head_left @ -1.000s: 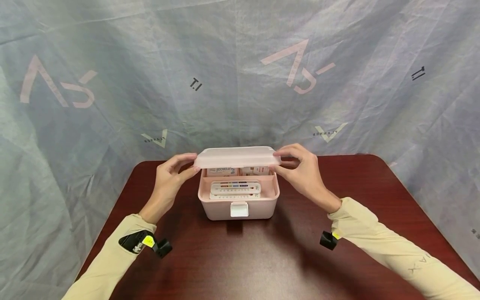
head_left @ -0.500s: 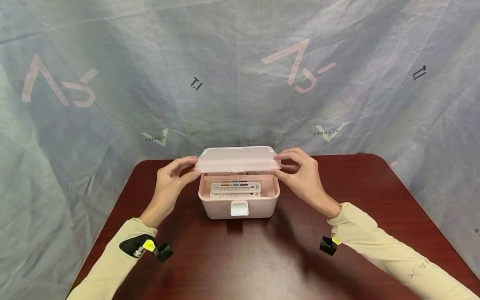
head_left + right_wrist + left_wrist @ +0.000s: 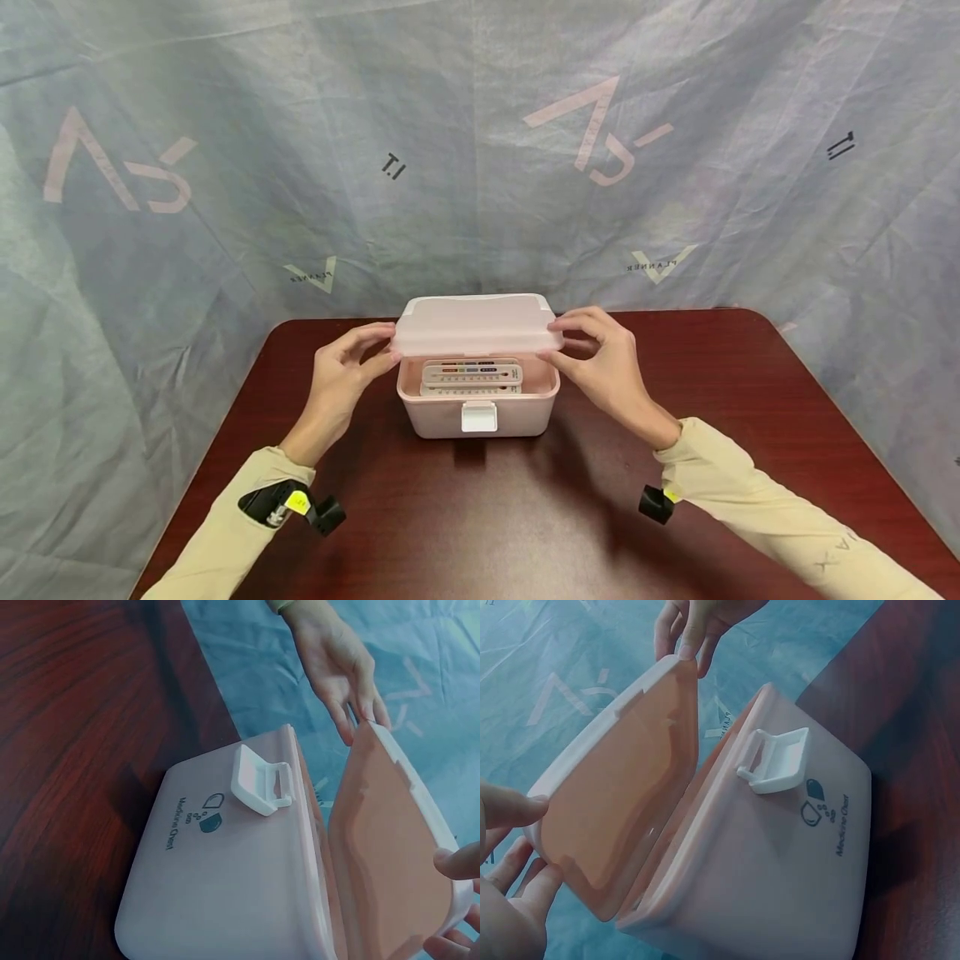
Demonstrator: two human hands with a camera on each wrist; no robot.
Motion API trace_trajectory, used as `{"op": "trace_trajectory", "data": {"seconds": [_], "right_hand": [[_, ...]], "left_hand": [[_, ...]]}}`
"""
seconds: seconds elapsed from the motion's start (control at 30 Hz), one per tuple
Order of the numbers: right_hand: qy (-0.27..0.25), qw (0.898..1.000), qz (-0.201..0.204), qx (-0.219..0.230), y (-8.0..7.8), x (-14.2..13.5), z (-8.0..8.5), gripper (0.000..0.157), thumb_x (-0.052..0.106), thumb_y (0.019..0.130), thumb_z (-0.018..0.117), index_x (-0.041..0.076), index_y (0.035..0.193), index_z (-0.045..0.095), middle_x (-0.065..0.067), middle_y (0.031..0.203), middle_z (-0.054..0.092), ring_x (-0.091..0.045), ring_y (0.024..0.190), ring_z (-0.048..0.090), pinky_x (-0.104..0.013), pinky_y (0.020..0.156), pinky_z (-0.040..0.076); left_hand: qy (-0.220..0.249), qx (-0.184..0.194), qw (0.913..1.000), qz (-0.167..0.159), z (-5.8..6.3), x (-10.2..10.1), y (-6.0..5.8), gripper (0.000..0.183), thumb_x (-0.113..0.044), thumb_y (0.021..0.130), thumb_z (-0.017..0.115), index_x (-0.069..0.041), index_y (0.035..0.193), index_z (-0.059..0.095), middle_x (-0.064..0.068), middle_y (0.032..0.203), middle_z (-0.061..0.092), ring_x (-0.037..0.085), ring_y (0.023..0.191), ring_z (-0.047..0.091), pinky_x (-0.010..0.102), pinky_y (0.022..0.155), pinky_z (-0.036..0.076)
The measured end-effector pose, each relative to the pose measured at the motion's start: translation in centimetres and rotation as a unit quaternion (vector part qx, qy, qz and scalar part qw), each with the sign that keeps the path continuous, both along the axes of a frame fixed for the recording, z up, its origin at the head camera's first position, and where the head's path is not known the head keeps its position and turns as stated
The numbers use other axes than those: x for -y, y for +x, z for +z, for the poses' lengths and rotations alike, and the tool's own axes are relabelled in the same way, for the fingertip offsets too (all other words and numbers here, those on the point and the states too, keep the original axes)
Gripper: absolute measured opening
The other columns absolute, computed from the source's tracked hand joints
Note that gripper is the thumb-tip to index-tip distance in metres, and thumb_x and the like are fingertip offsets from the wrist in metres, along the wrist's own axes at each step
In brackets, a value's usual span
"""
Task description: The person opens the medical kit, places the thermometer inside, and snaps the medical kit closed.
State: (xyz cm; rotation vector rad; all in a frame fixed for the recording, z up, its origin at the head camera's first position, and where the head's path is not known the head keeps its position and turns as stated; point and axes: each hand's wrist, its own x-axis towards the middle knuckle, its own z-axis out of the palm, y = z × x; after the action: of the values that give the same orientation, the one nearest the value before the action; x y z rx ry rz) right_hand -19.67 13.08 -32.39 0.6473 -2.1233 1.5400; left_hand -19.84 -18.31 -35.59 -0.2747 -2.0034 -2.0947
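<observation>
A pale pink medicine chest (image 3: 442, 419) stands on the table, its hinged lid (image 3: 476, 327) tilted partway down over it. My left hand (image 3: 337, 375) pinches the lid's left front corner between thumb and fingers; my right hand (image 3: 607, 358) does the same at the right corner. In the front compartment lie white thermometer cards (image 3: 471, 373) with coloured marks. The lid hides the rear compartment. On the chest's front, the white latch (image 3: 260, 780) is flipped outward, above the printed words "Medicine Chest" in the right wrist view.
The dark red wooden table (image 3: 480, 517) has rounded back corners. A grey printed cloth (image 3: 480, 167) hangs behind and along both sides. Each sleeve carries a black wrist camera (image 3: 326, 515).
Both hands have lowered the lid's front edge toward the chest. The boxes seen earlier in the rear compartment are now covered by it. The chest itself has stayed in place.
</observation>
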Motion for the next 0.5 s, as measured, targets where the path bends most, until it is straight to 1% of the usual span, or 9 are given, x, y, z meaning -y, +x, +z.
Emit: {"op": "trace_trajectory", "data": {"seconds": [0.2, 0.3, 0.43, 0.5], "right_hand": [[0.009, 1.0, -0.008, -0.008, 0.25, 0.05, -0.37, 0.029, -0.016, 0.065, 0.079, -0.014, 0.092, 0.067, -0.024, 0.097, 0.061, -0.036, 0.09, 0.062, -0.037, 0.077, 0.056], [0.007, 1.0, -0.011, -0.001, 0.36, 0.08, -0.41, 0.03, -0.015, 0.065, 0.079, -0.014, 0.092, 0.068, -0.024, 0.097, 0.061, -0.035, 0.09, 0.062, -0.037, 0.077, 0.056], [0.002, 1.0, -0.014, 0.009, 0.44, 0.13, -0.4, 0.03, -0.015, 0.065, 0.079, -0.014, 0.092, 0.068, -0.024, 0.097, 0.061, -0.034, 0.091, 0.062, -0.036, 0.078, 0.056], [0.006, 1.0, -0.016, 0.006, 0.47, 0.16, -0.39, 0.03, -0.016, 0.064, 0.079, -0.014, 0.092, 0.068, -0.024, 0.097, 0.061, -0.035, 0.09, 0.062, -0.036, 0.078, 0.056]], "left_hand": [[0.004, -0.006, 1.0, 0.0, -0.46, 0.0, 0.3, 0.037, 0.006, 0.078, 0.074, 0.013, 0.112, 0.061, 0.026, 0.123, 0.054, 0.023, 0.112, 0.057, 0.033, 0.094, 0.048], [0.008, -0.009, 0.9999, 0.001, -0.58, -0.05, 0.44, 0.036, 0.008, 0.077, 0.073, 0.014, 0.111, 0.061, 0.027, 0.123, 0.053, 0.023, 0.112, 0.057, 0.033, 0.094, 0.048], [0.021, -0.018, 0.9996, -0.001, -0.7, -0.13, 0.5, 0.035, 0.013, 0.076, 0.071, 0.016, 0.109, 0.06, 0.03, 0.123, 0.051, 0.024, 0.112, 0.056, 0.034, 0.094, 0.048], [0.026, -0.021, 0.9994, -0.003, -0.75, -0.18, 0.51, 0.035, 0.015, 0.076, 0.071, 0.017, 0.109, 0.059, 0.031, 0.123, 0.05, 0.024, 0.113, 0.056, 0.035, 0.095, 0.048]]}}
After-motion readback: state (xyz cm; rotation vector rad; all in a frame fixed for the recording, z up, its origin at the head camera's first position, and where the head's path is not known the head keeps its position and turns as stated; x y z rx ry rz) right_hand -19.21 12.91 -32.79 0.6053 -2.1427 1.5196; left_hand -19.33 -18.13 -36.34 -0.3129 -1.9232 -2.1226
